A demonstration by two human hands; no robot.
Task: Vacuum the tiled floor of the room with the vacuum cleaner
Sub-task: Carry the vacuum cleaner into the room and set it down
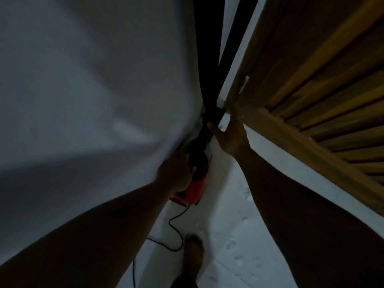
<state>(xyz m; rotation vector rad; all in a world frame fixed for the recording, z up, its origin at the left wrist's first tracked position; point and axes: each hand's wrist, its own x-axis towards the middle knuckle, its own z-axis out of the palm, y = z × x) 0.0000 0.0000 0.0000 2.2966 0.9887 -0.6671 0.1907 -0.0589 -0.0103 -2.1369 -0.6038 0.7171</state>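
The picture is dim and blurred. The vacuum cleaner (197, 183), a red and black body with a dark tube running up and away, is sitting low in the middle of the scene, in the narrow gap between a large white sheet (83, 90) on the left and a wooden slatted door (311, 100) on the right. The left hand (174, 173) is reaching in from the near left and is pressing against the left side of the red body, right at the edge of the sheet; its fingers are hidden by the sheet and the machine, so I cannot tell whether it is gripping. The right hand (230, 136) is lying just beyond and to the right of the red body, with its thumb touching the dark tube and its fingers spread open toward the bottom corner of the door. A black cord (176, 225) is trailing from the near end of the vacuum cleaner and looping across the pale tiled floor (239, 246). A bare foot (194, 254) is standing on the floor near the cord, close to the bottom of the scene.
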